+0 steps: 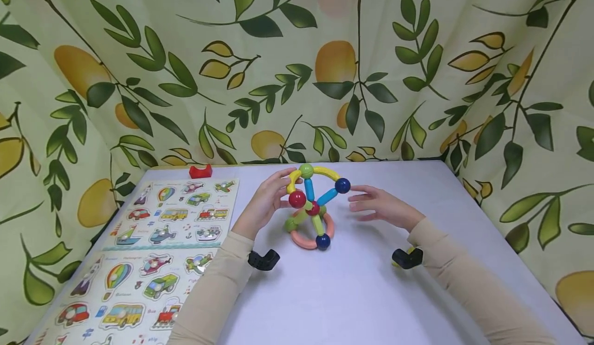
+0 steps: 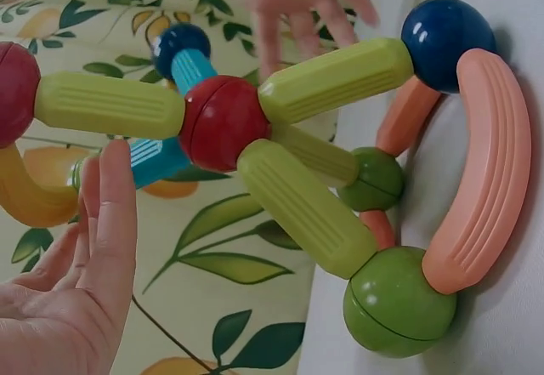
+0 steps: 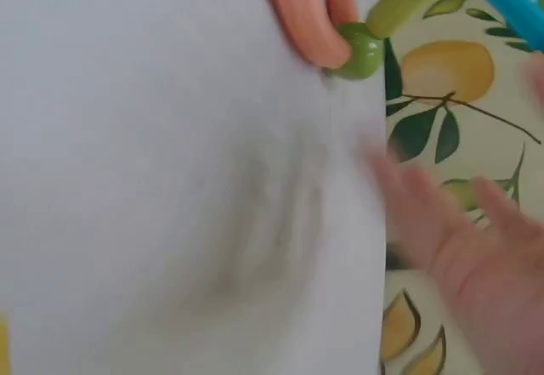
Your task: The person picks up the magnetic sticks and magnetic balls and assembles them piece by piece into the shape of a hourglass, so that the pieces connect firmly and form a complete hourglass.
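Observation:
A magnetic ball-and-rod structure (image 1: pixel 317 225) stands on the white table. Its base is a ring of curved salmon rods (image 2: pixel 486 171) with green and blue balls. Light green rods (image 2: pixel 308 209) rise from there to a central red ball (image 2: pixel 225 123). Above, blue rods (image 1: pixel 327 196) and curved yellow rods (image 1: pixel 326 171) link more balls. My left hand (image 1: pixel 265 200) is beside the upper left, fingers extended around the yellow rod and red outer ball (image 1: pixel 297 199). To the right, my right hand (image 1: pixel 381 207) has spread fingers and holds nothing; it is blurred in the right wrist view.
Two picture puzzle boards (image 1: pixel 175 248) with vehicle pieces lie on the left of the table. A small red block (image 1: pixel 200 171) sits at the back left edge. Something yellow (image 1: pixel 396 264) lies by the right wrist. A leaf-patterned curtain (image 1: pixel 283 87) encloses the back and sides.

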A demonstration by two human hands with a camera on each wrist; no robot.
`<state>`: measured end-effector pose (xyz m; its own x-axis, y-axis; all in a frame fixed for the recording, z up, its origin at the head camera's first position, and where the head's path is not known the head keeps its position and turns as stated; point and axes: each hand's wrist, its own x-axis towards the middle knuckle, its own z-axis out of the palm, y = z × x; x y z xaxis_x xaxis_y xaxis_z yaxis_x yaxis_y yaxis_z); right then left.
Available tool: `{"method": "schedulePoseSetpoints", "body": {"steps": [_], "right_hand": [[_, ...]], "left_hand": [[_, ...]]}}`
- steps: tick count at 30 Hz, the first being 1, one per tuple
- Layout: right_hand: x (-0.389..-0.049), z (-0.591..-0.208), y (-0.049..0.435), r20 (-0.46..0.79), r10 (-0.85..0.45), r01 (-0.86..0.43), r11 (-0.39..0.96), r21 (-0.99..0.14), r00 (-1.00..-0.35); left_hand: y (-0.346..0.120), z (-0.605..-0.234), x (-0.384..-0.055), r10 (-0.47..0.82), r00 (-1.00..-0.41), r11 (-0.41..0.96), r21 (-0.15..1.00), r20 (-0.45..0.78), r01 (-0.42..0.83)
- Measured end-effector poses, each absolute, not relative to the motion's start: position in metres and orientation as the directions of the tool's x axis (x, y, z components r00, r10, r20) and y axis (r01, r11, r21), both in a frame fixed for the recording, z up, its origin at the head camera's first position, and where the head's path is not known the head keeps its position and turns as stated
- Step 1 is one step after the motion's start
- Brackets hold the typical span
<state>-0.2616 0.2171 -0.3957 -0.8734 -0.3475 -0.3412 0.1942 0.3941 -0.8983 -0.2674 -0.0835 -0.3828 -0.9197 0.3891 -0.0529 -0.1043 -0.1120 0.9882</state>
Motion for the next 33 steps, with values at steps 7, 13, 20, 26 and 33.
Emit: {"method": "schedulePoseSetpoints", "body": {"steps": [7,13,20,26,33], "right_hand": [[-0.258,-0.375,0.190,-0.177,-0.407,0.160,0.076,-0.984,-0.896],[-0.250,-0.372,0.187,-0.137,-0.334,0.120,0.071,-0.990,-0.933],[-0.241,-0.367,0.184,-0.094,-0.311,0.082,0.052,-0.995,-0.946],[-0.231,-0.363,0.177,-0.085,-0.290,0.071,0.057,-0.996,-0.953],[-0.229,-0.363,0.176,-0.125,-0.309,0.119,0.038,-0.992,-0.943]], "left_hand": [[-0.091,-0.384,-0.269,0.368,-0.927,-0.135,0.982,-0.074,-0.132],[-0.087,-0.387,-0.267,0.370,-0.927,-0.146,0.981,-0.067,-0.130],[-0.078,-0.388,-0.264,0.370,-0.928,-0.177,0.978,-0.041,-0.114],[-0.070,-0.389,-0.261,0.394,-0.918,-0.178,0.977,-0.035,-0.114],[-0.066,-0.387,-0.258,0.383,-0.923,-0.178,0.977,-0.040,-0.116]]}}
